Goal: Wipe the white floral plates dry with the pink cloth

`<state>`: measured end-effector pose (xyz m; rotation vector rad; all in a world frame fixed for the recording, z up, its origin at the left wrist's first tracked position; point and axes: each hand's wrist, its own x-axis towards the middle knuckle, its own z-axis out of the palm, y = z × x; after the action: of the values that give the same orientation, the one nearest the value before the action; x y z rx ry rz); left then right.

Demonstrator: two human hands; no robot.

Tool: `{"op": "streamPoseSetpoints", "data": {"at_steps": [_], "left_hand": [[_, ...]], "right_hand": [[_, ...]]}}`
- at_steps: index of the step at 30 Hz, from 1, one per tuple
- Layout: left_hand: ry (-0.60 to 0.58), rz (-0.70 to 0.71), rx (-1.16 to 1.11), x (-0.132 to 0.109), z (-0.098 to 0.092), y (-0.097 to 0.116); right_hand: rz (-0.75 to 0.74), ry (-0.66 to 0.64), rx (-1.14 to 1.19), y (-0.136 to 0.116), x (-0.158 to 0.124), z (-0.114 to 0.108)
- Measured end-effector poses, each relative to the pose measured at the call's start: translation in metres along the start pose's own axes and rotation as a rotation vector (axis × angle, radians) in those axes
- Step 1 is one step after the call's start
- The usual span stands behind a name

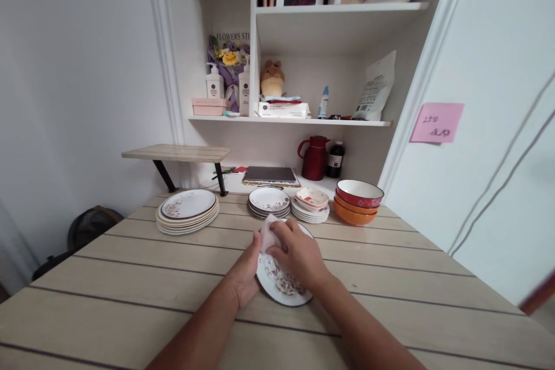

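Observation:
A white plate with a brown floral pattern (281,288) is tilted just above the wooden table (130,277). My left hand (245,277) grips the plate's left rim from behind. My right hand (295,255) presses a white tissue or cloth (267,232) against the plate's upper face, fingers curled over it.
Behind stand a stack of large floral plates (187,211), a stack of smaller plates (269,201), white plates with a small dish on top (311,206), and red and orange bowls (358,201). A red jug (314,158), dark bottle (335,159) and tablet (269,174) sit below the shelves.

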<state>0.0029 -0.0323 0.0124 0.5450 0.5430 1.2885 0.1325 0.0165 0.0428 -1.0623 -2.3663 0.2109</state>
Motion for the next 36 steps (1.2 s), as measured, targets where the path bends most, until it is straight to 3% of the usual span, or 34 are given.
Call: {"op": "streamPoseSetpoints", "data": {"at_steps": [4, 9, 13, 16, 18, 22, 25, 28, 32, 36], "left_hand": [[-0.021, -0.016, -0.006, 0.000, -0.002, -0.002], [-0.067, -0.075, -0.016, -0.002, -0.005, 0.000], [-0.056, -0.098, -0.005, -0.002, -0.006, 0.001], [-0.053, -0.081, 0.007, -0.001, -0.007, 0.001], [-0.039, -0.056, 0.034, -0.001, -0.007, 0.001], [-0.005, -0.011, 0.083, -0.001, -0.006, -0.002], [-0.017, 0.011, 0.093, -0.002, -0.006, -0.003], [0.006, 0.015, 0.124, -0.001, -0.006, -0.003], [0.061, 0.004, 0.148, -0.002, -0.005, 0.000], [0.099, -0.009, 0.130, -0.003, -0.005, 0.001]], "right_hand": [[0.086, 0.025, -0.055, 0.016, 0.003, -0.011], [0.126, -0.142, -0.129, 0.031, -0.007, -0.030], [0.046, -0.295, -0.132, 0.026, -0.017, -0.038], [-0.051, -0.336, -0.080, 0.011, -0.021, -0.032], [-0.077, -0.305, -0.024, 0.000, -0.019, -0.023], [-0.016, -0.126, 0.003, -0.008, -0.007, -0.007], [0.079, -0.021, -0.050, 0.000, 0.003, -0.003], [0.188, -0.011, -0.128, 0.017, 0.008, -0.009], [0.276, -0.129, -0.199, 0.040, 0.004, -0.023], [0.248, -0.336, -0.182, 0.049, -0.004, -0.039]]}}
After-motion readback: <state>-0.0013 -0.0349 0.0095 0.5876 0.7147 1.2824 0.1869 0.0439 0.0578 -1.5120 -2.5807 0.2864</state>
